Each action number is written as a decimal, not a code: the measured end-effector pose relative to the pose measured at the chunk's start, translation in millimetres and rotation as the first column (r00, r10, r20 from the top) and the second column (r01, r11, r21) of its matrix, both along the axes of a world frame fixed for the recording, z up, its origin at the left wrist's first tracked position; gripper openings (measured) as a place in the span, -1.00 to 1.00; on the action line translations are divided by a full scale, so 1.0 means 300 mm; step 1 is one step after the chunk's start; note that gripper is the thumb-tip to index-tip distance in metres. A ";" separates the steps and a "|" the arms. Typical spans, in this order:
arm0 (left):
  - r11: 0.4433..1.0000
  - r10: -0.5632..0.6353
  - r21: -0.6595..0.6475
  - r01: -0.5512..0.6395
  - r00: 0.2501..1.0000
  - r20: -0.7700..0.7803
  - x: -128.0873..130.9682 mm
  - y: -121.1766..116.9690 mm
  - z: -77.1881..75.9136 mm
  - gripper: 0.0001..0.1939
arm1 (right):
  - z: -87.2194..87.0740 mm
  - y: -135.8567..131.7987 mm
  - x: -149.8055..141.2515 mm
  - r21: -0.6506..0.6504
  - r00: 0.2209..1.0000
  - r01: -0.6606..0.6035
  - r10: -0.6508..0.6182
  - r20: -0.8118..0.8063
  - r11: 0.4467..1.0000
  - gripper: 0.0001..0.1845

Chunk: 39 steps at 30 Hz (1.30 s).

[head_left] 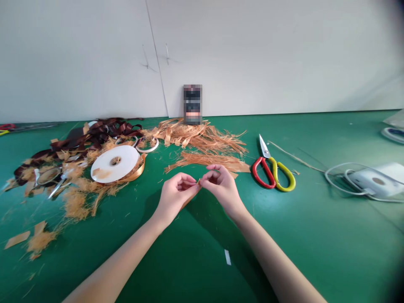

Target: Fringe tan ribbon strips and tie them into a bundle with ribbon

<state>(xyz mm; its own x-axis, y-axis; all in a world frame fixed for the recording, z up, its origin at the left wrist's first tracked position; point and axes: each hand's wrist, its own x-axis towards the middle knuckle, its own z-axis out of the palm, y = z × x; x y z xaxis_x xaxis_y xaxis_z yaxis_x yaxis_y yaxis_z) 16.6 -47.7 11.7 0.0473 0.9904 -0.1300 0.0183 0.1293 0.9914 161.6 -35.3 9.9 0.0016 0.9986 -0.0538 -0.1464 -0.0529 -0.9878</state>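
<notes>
My left hand (175, 194) and my right hand (221, 185) meet above the green table (195, 252), fingertips pinched together on a small piece of orange ribbon (198, 182). A strip of that ribbon trails down under my left palm. Just beyond my hands lies a heap of frayed orange ribbon strips (205, 145). A white spool of orange ribbon (116, 164) lies flat to the left. Red and yellow handled scissors (273, 170) rest shut to the right of my right hand.
Dark brown ribbon scraps (94, 132) and orange fluff (74, 202) litter the left side. A second pair of scissors (52, 179) lies among them. A white device with a coiled cable (369, 181) sits at the right. A blurred box (192, 104) stands against the wall.
</notes>
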 end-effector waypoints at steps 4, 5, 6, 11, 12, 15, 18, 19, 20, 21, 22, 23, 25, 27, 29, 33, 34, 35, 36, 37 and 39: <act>0.998 -0.004 0.066 0.013 0.992 -0.129 0.003 -0.011 0.013 -0.77 | -0.005 -0.003 0.002 0.083 0.991 0.064 -0.073 0.114 0.994 -0.60; 0.996 -0.003 0.082 0.016 0.989 -0.151 0.003 -0.013 0.014 -0.79 | -0.007 -0.004 0.004 0.104 0.984 0.094 -0.108 0.141 0.990 -0.61; 0.995 0.000 0.099 0.016 0.986 -0.166 0.003 -0.015 0.015 -0.80 | -0.009 -0.004 0.006 0.123 0.976 0.125 -0.145 0.162 0.984 -0.62; 0.994 0.028 0.112 -0.015 0.993 -0.117 0.002 -0.011 0.020 -0.80 | -0.006 -0.001 0.019 0.147 0.961 0.216 -0.236 0.142 0.965 -0.66; 0.994 0.037 0.103 -0.026 0.994 -0.100 0.002 -0.009 0.020 -0.79 | -0.003 0.000 0.020 0.134 0.965 0.216 -0.232 0.119 0.967 -0.68; 0.995 0.047 0.089 -0.040 0.996 -0.076 0.000 -0.003 0.017 -0.76 | 0.009 -0.001 0.017 0.079 0.984 0.171 -0.175 0.043 0.982 -0.76; 0.996 0.039 0.085 -0.034 0.998 -0.055 0.001 -0.001 0.014 -0.76 | 0.015 -0.005 0.008 0.029 0.998 0.057 -0.057 -0.003 0.998 -0.67; 0.996 0.033 0.082 -0.029 0.998 -0.047 0.002 -0.002 0.013 -0.77 | 0.015 -0.007 0.006 0.016 1.000 0.017 -0.017 -0.010 1.000 -0.63; 0.997 0.027 0.078 -0.024 0.999 -0.040 0.003 -0.002 0.012 -0.78 | 0.014 -0.008 0.004 0.005 1.000 -0.015 0.015 -0.016 1.000 -0.61; 0.997 0.022 0.075 -0.019 0.999 -0.036 0.004 -0.003 0.011 -0.78 | 0.014 -0.008 0.002 -0.003 0.999 -0.034 0.034 -0.020 0.999 -0.61; 0.997 0.016 0.074 -0.013 0.999 -0.034 0.004 -0.005 0.010 -0.79 | 0.013 -0.008 0.001 -0.008 0.999 -0.040 0.040 -0.024 0.999 -0.61; 0.997 0.010 0.072 -0.007 0.999 -0.035 0.004 -0.006 0.008 -0.78 | 0.012 -0.008 0.001 -0.009 0.999 -0.035 0.034 -0.027 0.999 -0.62; 0.998 0.001 0.068 0.002 0.999 -0.038 0.003 -0.008 0.005 -0.78 | 0.010 -0.008 0.000 -0.009 0.999 -0.013 0.013 -0.034 1.000 -0.62; 0.998 0.002 0.066 0.001 0.999 -0.040 0.002 -0.008 0.002 -0.77 | 0.010 -0.009 -0.001 -0.009 0.999 0.002 -0.003 -0.040 1.000 -0.61; 0.998 0.010 0.068 -0.007 0.999 -0.045 0.002 -0.009 0.002 -0.77 | 0.010 -0.009 -0.002 -0.010 0.999 0.017 -0.017 -0.043 1.000 -0.61; 0.997 0.029 0.071 -0.024 0.997 -0.072 0.002 -0.011 0.009 -0.77 | 0.009 -0.006 0.007 0.000 0.993 0.111 -0.111 -0.032 0.994 -0.64; 0.997 0.038 0.073 -0.033 0.996 -0.079 0.002 -0.012 0.011 -0.77 | 0.008 -0.004 0.012 0.004 0.988 0.149 -0.149 -0.030 0.989 -0.65; 0.996 0.049 0.075 -0.042 0.995 -0.085 0.002 -0.013 0.013 -0.76 | 0.008 -0.001 0.017 0.007 0.982 0.185 -0.185 -0.031 0.983 -0.67; 0.996 0.060 0.078 -0.054 0.994 -0.087 0.001 -0.012 0.014 -0.76 | 0.008 0.001 0.022 0.007 0.977 0.212 -0.212 -0.036 0.977 -0.68; 0.995 0.068 0.079 -0.062 0.994 -0.083 0.001 -0.012 0.015 -0.76 | 0.009 0.003 0.025 0.002 0.973 0.226 -0.225 -0.045 0.974 -0.69; 0.995 0.078 0.072 -0.074 0.995 -0.064 0.000 -0.009 0.015 -0.76 | 0.011 0.006 0.026 -0.017 0.974 0.218 -0.219 -0.066 0.976 -0.72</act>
